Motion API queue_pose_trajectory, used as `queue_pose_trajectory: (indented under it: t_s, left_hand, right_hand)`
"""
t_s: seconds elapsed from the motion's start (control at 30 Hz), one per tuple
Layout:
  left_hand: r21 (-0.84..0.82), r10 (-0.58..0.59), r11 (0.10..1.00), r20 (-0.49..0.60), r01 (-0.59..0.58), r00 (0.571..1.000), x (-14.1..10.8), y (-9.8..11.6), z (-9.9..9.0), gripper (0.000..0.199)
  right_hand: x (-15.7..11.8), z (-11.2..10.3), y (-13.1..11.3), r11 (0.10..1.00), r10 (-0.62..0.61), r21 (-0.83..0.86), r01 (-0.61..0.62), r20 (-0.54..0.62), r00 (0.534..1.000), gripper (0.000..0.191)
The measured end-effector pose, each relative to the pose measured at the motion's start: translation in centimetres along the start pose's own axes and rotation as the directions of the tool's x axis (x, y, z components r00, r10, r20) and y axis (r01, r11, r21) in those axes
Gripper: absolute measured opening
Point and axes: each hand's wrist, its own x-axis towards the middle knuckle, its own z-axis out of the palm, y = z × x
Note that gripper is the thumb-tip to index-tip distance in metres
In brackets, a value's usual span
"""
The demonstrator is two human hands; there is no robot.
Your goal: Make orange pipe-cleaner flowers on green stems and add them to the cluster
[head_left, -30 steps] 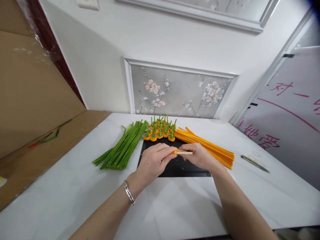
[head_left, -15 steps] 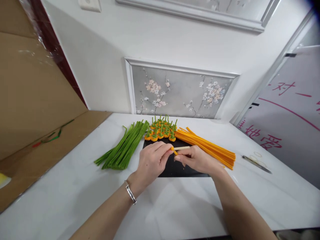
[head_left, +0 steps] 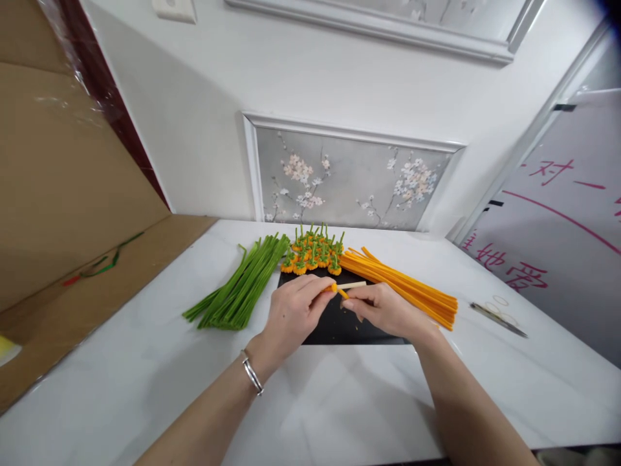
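Observation:
Above a black mat (head_left: 334, 327), my left hand (head_left: 297, 309) pinches a pale thin stick (head_left: 353, 285) with orange pipe cleaner around it near the fingertips. The stick's free end points right. My right hand (head_left: 383, 309) is closed on the loose end of the orange pipe cleaner (head_left: 343, 294), just below the stick. Behind my hands, several small orange pumpkin-like pieces (head_left: 311, 262) with green stems stand together at the mat's back edge.
A bundle of green pipe cleaners (head_left: 242, 285) lies left, and an orange bundle (head_left: 402, 285) lies right. Tweezers (head_left: 497, 318) and thin rings (head_left: 499, 300) are farther right. Cardboard (head_left: 72, 175) stands at the left. A framed floral panel (head_left: 349, 178) is behind.
My right hand has shifted slightly, drawing the orange end a little farther from my left fingertips. The stick has tilted or slid slightly.

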Motion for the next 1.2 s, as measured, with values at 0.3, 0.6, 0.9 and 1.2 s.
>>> queue_pose_trajectory:
  t_s: [0.3,0.6,0.9,1.2]
  left_hand:
    - [0.236,-0.146,0.964,0.092,0.121,0.985,-0.4,-0.9,0.1,0.020]
    - [0.164,0.062,0.982,0.191,-0.094,0.980,-0.4,-1.0,0.2,0.015]
    - [0.042,0.149,0.986,0.182,-0.159,0.972,-0.2,0.1,0.2,0.008]
    - [-0.063,0.152,0.987,0.092,-0.146,0.984,-0.3,-0.1,0.4,0.024]
  right_hand:
    - [-1.4,0.6,-1.6,0.915,-0.039,-0.402,0.034,-0.005,0.999,0.029]
    - [-0.1,-0.4,-2.0,0.935,-0.224,-0.323,0.144,-0.224,0.948,0.021]
    - [1.4,-1.5,0.4,0.996,-0.069,-0.073,0.049,-0.289,0.955,0.022]
    - [1.0,-0.8,1.9,0.999,0.053,-0.007,-0.054,-0.068,0.996,0.026]
